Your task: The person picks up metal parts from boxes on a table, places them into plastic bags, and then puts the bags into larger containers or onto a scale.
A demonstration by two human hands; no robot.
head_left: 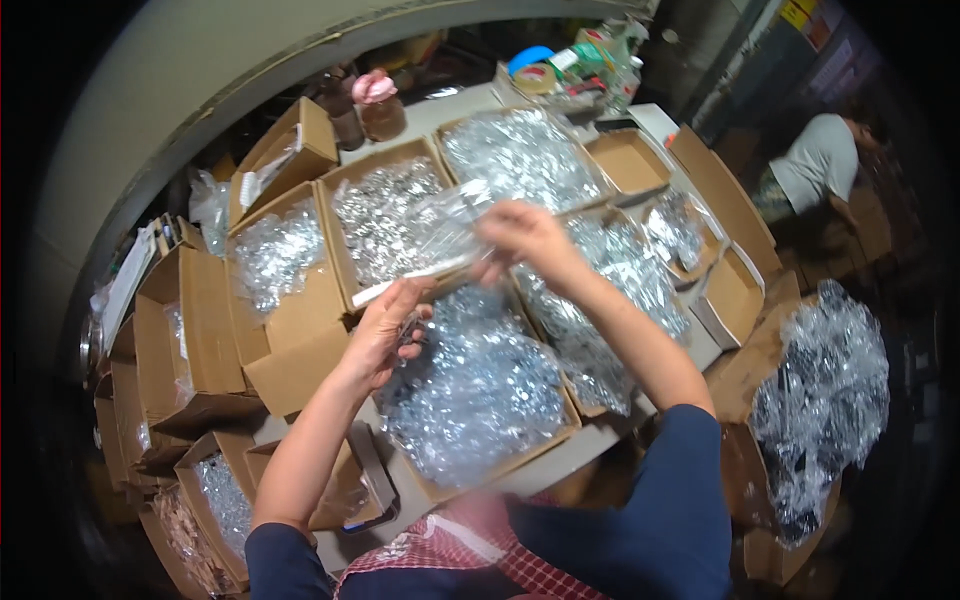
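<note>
My right hand (525, 240) is raised over the middle of the table, its fingers smeared by motion. A clear plastic bag (458, 212) hangs at its fingertips, pinched from the side. Lower and to the left is my left hand (382, 335), its fingers curled round something small and shiny that they mostly hide. Just beyond both hands lies a cardboard tray of loose silvery metal pieces (375, 215). Under and nearer than my hands sits a shallow box heaped with filled clear packets (475, 385).
Further packets fill a far tray (520, 155) and a right-hand tray (610, 290). Open cardboard boxes (205, 320) crowd the left. Jars (380, 110) stand at the back. On the right, a big box overflows with plastic packets (825, 400); a person (815, 165) bends beyond it.
</note>
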